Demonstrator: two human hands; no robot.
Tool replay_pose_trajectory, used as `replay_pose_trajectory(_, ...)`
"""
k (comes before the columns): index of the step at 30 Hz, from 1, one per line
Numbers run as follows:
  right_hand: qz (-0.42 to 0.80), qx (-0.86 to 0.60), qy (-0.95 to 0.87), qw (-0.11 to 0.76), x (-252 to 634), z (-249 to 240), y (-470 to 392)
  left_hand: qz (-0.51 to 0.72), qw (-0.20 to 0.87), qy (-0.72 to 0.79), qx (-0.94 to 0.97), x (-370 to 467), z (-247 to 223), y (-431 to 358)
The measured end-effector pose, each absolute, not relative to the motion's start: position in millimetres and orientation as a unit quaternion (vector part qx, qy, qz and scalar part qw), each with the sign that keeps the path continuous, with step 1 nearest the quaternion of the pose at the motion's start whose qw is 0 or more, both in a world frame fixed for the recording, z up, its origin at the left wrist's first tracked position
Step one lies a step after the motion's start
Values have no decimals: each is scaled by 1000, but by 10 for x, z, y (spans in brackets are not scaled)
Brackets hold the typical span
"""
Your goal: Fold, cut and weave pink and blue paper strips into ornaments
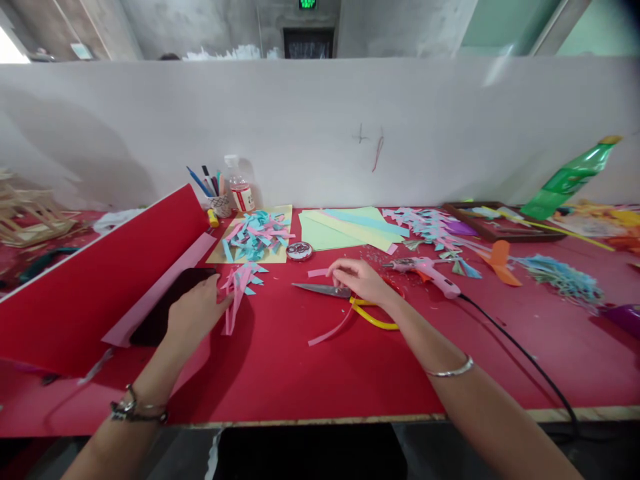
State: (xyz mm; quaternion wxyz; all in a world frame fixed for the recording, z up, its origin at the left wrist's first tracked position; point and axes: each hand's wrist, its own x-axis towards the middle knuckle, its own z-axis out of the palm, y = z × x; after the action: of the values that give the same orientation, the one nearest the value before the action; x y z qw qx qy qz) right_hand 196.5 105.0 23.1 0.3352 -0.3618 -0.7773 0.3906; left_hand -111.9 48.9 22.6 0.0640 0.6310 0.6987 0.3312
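Observation:
My left hand [195,310] rests low over a dark phone-like slab [160,310], thumb and fingers closed at the edge of some pink paper strips [237,293]. Blue paper pieces [253,283] lie just behind those strips. My right hand [363,280] is pinched, with a short pink paper strip [318,273] at its fingertips. Beneath that hand lie scissors [373,320] with yellow handles, their blades pointing left. A second, curved pink strip [331,333] lies beside the handles.
A pink glue gun [430,273] trails its black cord rightward. Cut blue and pink scraps [257,233] sit on yellow paper, near a round tin [299,251]. Coloured sheets [325,233] lie behind. A red board [110,287] leans left; a green bottle [570,180] tilts at right.

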Motion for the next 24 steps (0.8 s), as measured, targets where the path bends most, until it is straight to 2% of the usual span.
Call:
replay_pose_trajectory(2,368,-328,-834,248,2026,341,1018,245,-36,704,666,-1032,303,439)
replay_pose_trajectory(4,352,-293,-877,146,2071,468,959,193,-70,697,687,-932,373,406)
replay_pose_trajectory(7,311,-291,-903,55,2070,590,837,206,-39,666,716,-793,405,382)
replay_pose_trajectory(11,248,-333,-910,3,2007,511,703,258,11,601,756,-654,297,361)
replay_pose_trajectory(15,252,-341,-904,61,2014,355,698,295,-6,529,796,-617,156,349)
replay_pose_trajectory(18,317,-336,-876,137,2036,369,736,314,7,519,795,-650,122,362)
replay_pose_trajectory(24,510,-242,-766,307,1949,593,732,308,147,477,810,-481,250,374)
